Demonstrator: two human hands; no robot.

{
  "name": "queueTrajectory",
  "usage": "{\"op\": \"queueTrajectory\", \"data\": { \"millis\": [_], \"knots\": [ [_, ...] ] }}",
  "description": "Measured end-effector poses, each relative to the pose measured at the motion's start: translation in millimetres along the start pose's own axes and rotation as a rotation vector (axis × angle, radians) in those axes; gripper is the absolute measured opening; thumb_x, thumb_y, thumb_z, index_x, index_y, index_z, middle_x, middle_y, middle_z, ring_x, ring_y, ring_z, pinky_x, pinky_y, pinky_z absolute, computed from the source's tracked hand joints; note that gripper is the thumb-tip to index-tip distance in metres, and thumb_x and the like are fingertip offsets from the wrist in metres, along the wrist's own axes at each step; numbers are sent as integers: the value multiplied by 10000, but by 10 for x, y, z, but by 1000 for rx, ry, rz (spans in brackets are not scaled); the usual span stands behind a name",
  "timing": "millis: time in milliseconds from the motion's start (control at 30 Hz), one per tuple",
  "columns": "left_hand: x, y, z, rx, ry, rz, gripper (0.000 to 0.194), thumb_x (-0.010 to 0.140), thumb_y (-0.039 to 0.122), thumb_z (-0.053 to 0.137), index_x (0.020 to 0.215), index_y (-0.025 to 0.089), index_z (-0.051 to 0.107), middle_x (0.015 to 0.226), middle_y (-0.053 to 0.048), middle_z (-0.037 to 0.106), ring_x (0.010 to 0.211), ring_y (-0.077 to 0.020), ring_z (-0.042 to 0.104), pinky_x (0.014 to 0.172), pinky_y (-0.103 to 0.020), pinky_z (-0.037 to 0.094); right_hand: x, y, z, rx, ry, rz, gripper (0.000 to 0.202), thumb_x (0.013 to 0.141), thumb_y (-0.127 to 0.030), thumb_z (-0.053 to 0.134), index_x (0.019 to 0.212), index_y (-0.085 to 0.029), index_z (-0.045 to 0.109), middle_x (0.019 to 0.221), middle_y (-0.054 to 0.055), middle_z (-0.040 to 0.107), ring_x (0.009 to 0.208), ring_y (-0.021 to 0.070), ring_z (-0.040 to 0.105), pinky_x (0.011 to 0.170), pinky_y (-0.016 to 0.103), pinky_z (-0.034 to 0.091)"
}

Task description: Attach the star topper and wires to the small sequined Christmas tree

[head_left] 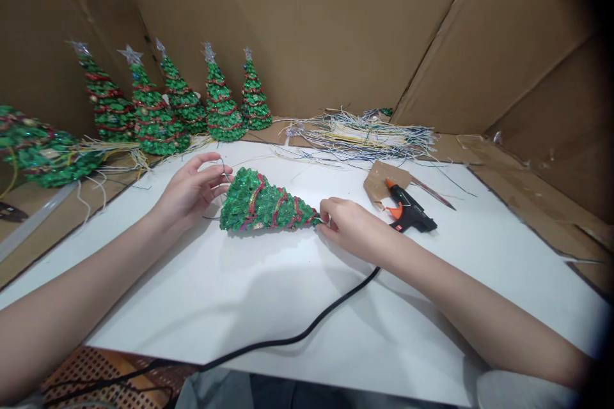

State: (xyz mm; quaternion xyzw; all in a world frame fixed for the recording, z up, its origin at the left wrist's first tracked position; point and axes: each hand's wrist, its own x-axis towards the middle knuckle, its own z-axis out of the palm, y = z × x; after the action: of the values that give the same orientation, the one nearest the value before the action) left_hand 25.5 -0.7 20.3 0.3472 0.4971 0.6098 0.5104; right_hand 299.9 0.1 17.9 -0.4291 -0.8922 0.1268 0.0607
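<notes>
A small green Christmas tree point(268, 203) with red garland lies on its side, its base to the left and its narrow tip to the right. At the base, my left hand point(192, 186) has curled fingers around a thin dark wire point(223, 167) that comes out there. My right hand point(346, 220) pinches the tip, where a bit of light wire shows between the fingers; the fingertips are partly hidden. To the right, a black and orange glue gun point(407, 208) lies by a piece of brown cardboard point(378, 180).
Several finished-looking trees with clear stars, one a tree point(223, 105), stand along the back left. Another tree point(62, 153) lies at far left. A wire bundle point(369, 134) sits at the back. A pointed tool point(434, 193) and black cable point(307, 330) lie on the white board point(201, 307).
</notes>
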Motion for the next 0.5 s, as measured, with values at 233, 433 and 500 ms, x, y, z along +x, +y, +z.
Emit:
{"op": "queueTrajectory", "data": {
  "millis": [233,433,500],
  "knots": [
    [5,-20,17,-8,13,-41,180,690,53,628,844,140,599,750,-1,641,623,-68,597,561,-137,487,12,-8,-19,-59,-28,11,58,794,-116,445,802,-172,456,782,41,573,632,126,500,550,219,298],
    [-54,-38,37,75,46,-41,117,729,113,634,842,141,625,722,12,627,601,-66,560,521,-149,437,25,-14,-18,-77,-24,-17,52,821,-119,440,840,-164,460,795,61,602,672,149,539,547,232,295],
    [-92,-37,53,68,35,-34,67,747,149,633,809,163,610,701,29,616,595,-62,543,511,-149,414,24,-23,-25,-94,-27,-30,65,834,-111,425,853,-159,462,797,66,609,669,150,544,541,236,289]
  ]
}}
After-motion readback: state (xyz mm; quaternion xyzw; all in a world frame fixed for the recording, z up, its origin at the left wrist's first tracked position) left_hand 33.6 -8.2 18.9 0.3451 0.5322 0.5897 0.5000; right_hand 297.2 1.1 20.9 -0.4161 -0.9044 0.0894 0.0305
